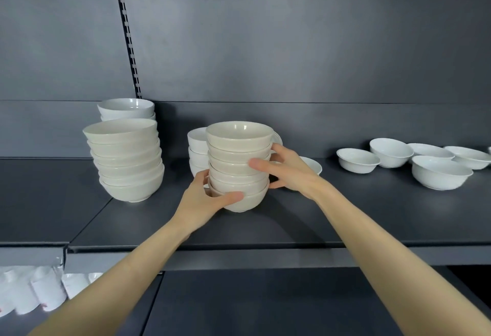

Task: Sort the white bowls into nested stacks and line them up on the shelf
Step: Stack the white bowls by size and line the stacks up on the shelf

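Both hands are on the centre stack (237, 165) of cream bowls, six or so nested, at the middle of the dark shelf (345, 216). The left hand (204, 200) cups the bottom bowl, thumb across its front. The right hand (287, 171) grips the stack's right side halfway up. To the left stands a leaning cream stack (126, 160), with a white stack (126, 108) behind it. Another white stack (196, 149) peeks out just behind the held one. Far right, loose white bowls (441, 171) sit scattered, well apart from the stacks.
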{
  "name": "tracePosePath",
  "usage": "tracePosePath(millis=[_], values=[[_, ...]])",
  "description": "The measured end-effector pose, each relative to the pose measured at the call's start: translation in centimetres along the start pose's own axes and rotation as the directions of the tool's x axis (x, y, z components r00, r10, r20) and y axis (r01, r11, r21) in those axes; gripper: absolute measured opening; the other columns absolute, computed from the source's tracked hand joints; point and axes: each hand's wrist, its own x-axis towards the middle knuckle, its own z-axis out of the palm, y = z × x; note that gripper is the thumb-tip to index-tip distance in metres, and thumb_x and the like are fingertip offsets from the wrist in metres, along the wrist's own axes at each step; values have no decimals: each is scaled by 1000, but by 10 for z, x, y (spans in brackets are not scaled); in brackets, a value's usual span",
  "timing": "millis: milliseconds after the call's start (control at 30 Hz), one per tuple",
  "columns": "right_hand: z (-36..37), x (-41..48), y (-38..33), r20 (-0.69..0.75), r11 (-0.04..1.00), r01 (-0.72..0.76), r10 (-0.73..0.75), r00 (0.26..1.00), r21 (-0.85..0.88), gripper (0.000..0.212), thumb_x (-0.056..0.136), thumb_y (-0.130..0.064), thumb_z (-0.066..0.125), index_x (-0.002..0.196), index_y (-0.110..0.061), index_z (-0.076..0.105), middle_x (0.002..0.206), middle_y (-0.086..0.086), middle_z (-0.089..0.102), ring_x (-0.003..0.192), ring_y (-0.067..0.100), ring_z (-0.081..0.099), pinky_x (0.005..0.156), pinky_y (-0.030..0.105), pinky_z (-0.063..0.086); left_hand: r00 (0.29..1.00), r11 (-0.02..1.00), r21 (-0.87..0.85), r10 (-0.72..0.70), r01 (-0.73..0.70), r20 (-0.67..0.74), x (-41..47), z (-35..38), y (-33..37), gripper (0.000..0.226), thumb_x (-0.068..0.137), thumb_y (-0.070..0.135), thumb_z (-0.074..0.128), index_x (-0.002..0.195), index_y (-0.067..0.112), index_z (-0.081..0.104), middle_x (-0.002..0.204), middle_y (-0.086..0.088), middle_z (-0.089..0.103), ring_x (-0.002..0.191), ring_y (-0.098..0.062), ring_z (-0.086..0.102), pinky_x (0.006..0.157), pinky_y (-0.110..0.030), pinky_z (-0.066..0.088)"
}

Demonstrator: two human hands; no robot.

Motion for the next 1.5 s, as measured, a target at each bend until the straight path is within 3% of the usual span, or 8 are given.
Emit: tracePosePath(millis=[233, 400, 600, 800, 1067, 1267, 1400, 1500], values=[[-32, -25, 7, -114, 979, 57, -81, 990, -197, 63, 72, -53, 75, 126, -25, 58, 118, -7, 65, 108, 11, 62, 89, 38, 55, 987, 969, 237, 99, -67, -127, -42, 3, 5, 42, 75, 32, 80, 107, 25, 54, 102, 21, 57, 93, -4, 59, 68, -8, 39], [-82, -39, 19, -240, 964, 43, -109, 965, -264, 35, 82, -28, 74, 114, -17, 65, 115, 1, 67, 100, 17, 65, 89, 42, 55, 981, 955, 258, 175, -148, -86, -55, 35, 9, 21, 78, 23, 77, 92, 17, 63, 86, 8, 65, 77, -6, 63, 66, -12, 48], [-128, -38, 31, -264, 955, 24, -106, 959, -296, 38, 81, -28, 75, 116, -17, 65, 116, -1, 66, 96, 5, 62, 94, 38, 53, 984, 980, 170, 71, -99, 163, -26, 104, 15, 54, 81, 27, 75, 129, 17, 51, 123, 6, 58, 117, -9, 55, 95, -16, 43], [-155, -16, 57, -159, 953, 17, -68, 985, -302, 48, 78, -34, 77, 121, -22, 60, 122, 2, 63, 104, 13, 63, 96, 38, 51, 991, 972, 231, -76, 49, 110, 17, 152, 16, 101, 78, 34, 77, 153, 8, 14, 157, -5, 26, 144, -18, 27, 116, -30, 25], [-161, 21, 80, 97, 951, 32, -2, 995, -306, 75, 75, -31, 80, 140, -18, 44, 127, -2, 53, 102, 6, 62, 98, 26, 46, 987, 963, 216, -163, 159, -1, 57, 167, 13, 99, 65, 33, 85, 142, 8, 29, 139, -2, 50, 125, -20, 49, 105, -38, 42], [-161, 30, 85, 209, 960, 102, -47, 977, -260, 30, 79, -18, 78, 103, -29, 64, 107, -10, 71, 96, 2, 67, 86, 15, 48, 990, 981, 136, -130, 138, -62, 65, 173, 14, 73, 74, 15, 81, 135, 11, 42, 114, 5, 57, 105, -13, 56, 90, -23, 43], [-164, 31, 89, 141, 980, 75, -49, 989, -185, 26, 78, -18, 78, 95, -30, 62, 93, -21, 69, 85, -11, 64, 78, 8, 48, 993, 987, 116, -105, 110, -55, 68, 174, 10, 72, 72, 14, 83, 134, 13, 46, 119, 2, 61, 110, -16, 59, 94, -27, 46], [-171, 29, 88, 115, 978, 70, -47, 992, -199, 22, 78, -19, 79, 96, -24, 67, 94, -16, 72, 90, -3, 67, 88, 16, 50, 996, 994, 77, -77, 81, -53, 70, 179, 11, 69, 71, 14, 83, 131, 13, 50, 120, -1, 64, 107, -16, 62, 94, -28, 48]])
